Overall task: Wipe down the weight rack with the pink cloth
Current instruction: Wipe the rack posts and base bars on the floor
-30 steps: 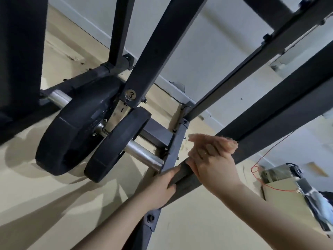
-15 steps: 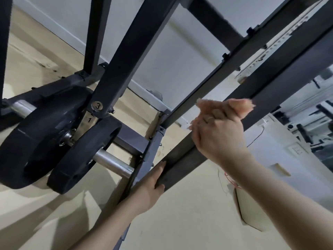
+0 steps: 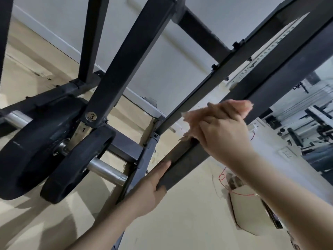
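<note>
The right hand (image 3: 222,134) has slid further up the slanted bar of the weight rack (image 3: 281,73) since a second ago, its grip curled around the pink cloth (image 3: 241,107) pressed against the bar. The left hand (image 3: 150,188) clasps the bar's lower end.

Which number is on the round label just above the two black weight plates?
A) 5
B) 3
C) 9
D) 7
B: the round label on the dark upright bar plainly reads 3, just above the weight plates.
</note>
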The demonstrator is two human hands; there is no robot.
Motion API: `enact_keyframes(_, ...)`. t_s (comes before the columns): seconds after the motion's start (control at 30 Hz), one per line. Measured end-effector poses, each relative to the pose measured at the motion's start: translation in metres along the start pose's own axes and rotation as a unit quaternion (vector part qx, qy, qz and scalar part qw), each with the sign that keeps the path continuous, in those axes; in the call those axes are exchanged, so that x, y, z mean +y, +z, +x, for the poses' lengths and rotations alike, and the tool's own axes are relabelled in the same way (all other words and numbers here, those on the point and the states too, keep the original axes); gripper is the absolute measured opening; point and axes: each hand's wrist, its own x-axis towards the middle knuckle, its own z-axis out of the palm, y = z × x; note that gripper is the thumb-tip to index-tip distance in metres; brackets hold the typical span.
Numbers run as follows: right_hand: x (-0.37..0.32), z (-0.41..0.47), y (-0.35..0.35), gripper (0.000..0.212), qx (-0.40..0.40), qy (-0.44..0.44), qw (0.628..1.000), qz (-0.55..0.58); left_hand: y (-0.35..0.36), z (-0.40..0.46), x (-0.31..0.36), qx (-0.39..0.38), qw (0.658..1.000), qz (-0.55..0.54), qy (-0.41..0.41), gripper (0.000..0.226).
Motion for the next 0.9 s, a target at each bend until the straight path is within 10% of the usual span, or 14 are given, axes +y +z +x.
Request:
enact_keyframes(0.1, 0.038, 0.006, -0.025, 0.036, 0.114, 0.036, 0.993, -0.027, -0.002, 0.009, 0.026, -0.006, 0.998, -0.004, 0.059, 0.068)
enact_keyframes(0.4, 0.029, 0.008, -0.022, 0.053, -0.073, -0.159, 0.983, -0.060, -0.017, 0.016, 0.048, 0.019, 0.996, 0.013, 0.090, 0.069)
enact_keyframes(0.73, 0.084, 0.019, -0.042, 0.039, 0.180, -0.007, 0.978, -0.102, -0.008, 0.049, 0.101, 0.007, 0.985, 0.060, 0.163, 0.072)
enact_keyframes(0.9, 0.072, 0.010, -0.023, 0.028, 0.188, -0.099, 0.977, -0.024, 0.000, 0.059, 0.110, 0.012, 0.974, 0.103, 0.199, 0.076)
